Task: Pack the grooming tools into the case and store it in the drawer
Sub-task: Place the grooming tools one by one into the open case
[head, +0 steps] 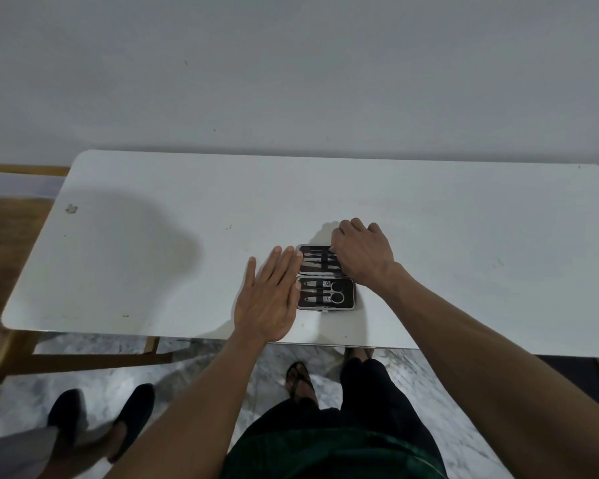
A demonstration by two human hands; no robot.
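**Open case on the table, both hands at it**

Nearest to the camera, the left hand (268, 299) lies flat on the white table (153, 236), fingers straight and together, their tips touching the left edge of the case (325, 276). The case lies open near the front edge of the table. Its near half holds scissors (336, 292) and two clippers (313, 291) under straps. The far half holds several thin tools (317, 261). The right hand (362, 254) covers the right end of this far half with curled fingers; whether it pinches a tool cannot be told. Behind the table is a plain wall (291, 63).
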